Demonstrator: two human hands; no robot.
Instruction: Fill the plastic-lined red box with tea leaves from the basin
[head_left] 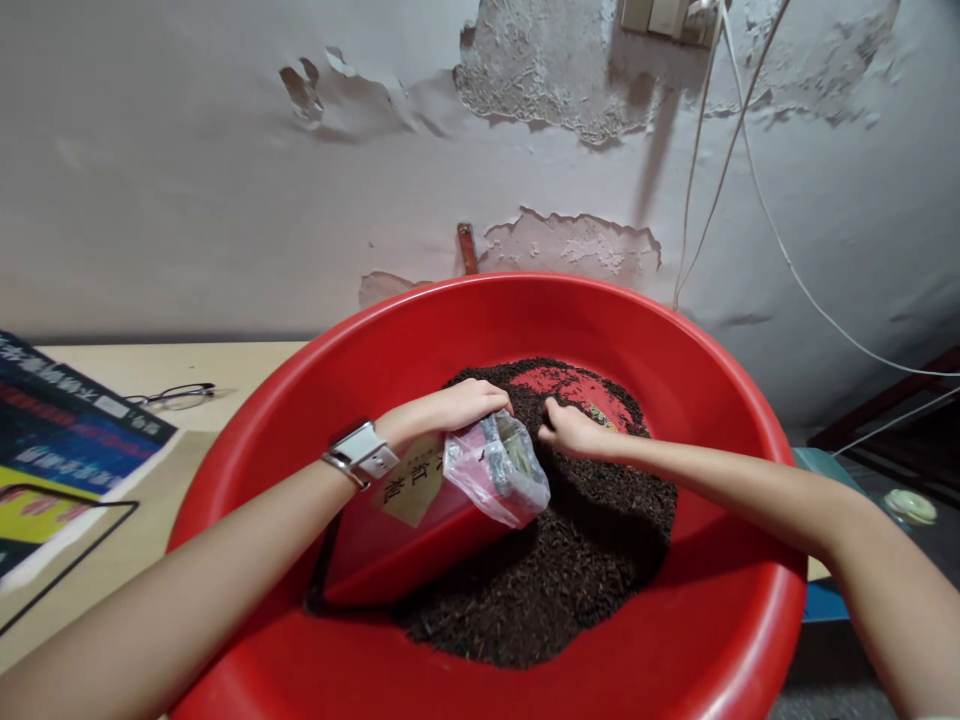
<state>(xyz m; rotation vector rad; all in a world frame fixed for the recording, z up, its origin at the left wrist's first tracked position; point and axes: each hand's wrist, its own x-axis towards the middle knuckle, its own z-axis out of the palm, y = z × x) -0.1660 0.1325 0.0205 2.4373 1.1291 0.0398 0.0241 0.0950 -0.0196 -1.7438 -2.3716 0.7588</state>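
Left hand [457, 405] fingers grip the red box [409, 530], tilted with its bag-lined mouth [499, 470] toward the right hand [574, 432]; those fingers curl, scooping loose tea [570, 580] just beside it

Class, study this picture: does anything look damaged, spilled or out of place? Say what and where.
The wall behind the red basin is damaged: paint has peeled off in patches, baring rough plaster. Loose white cables dangle down it. The dark loose tea lies heaped inside the basin, none spilled outside it.
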